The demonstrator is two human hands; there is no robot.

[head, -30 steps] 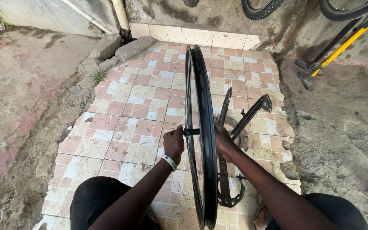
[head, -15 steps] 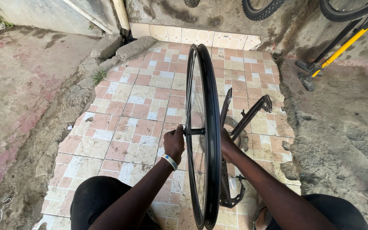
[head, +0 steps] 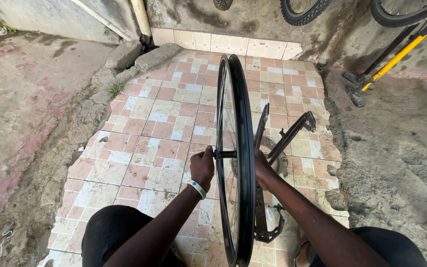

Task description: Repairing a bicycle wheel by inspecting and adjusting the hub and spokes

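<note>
Head view, from nearest outward: two bare forearms reach from the knees to a black bicycle wheel [head: 237, 163] that stands upright and edge-on between them, its rim running from the bottom of the frame up toward the far tiles. The left hand [head: 202, 167], with a pale band at the wrist, is curled closed round the left end of the axle [head: 222, 154]. The right hand [head: 262, 168] sits against the hub on the far side; the rim hides its fingers, so I cannot tell whether they pinch the axle or lie spread.

Holding a wheel by its axle ends goes best, I judge, with both grips level and light, so the rim stays vertical and free to turn while any wobble shows against the floor behind.

The rim is smooth, matt black metal, narrow and deep, with thin bright spokes faintly visible inside. Just beyond it, low on the right, lies a dark steel frame piece with a toothed chainring [head: 268, 228] and two slim arms [head: 290, 134] angled up, hard-edged and greasy-looking. Under everything is a tiled floor [head: 149, 128] of pink and cream squares, worn and gritty, broken at its edges into rough concrete and packed dirt. Farther off, a yellow and black stand [head: 390, 63] leans by the stained wall, and knobbly tyres [head: 300, 10] hang at the top.
</note>
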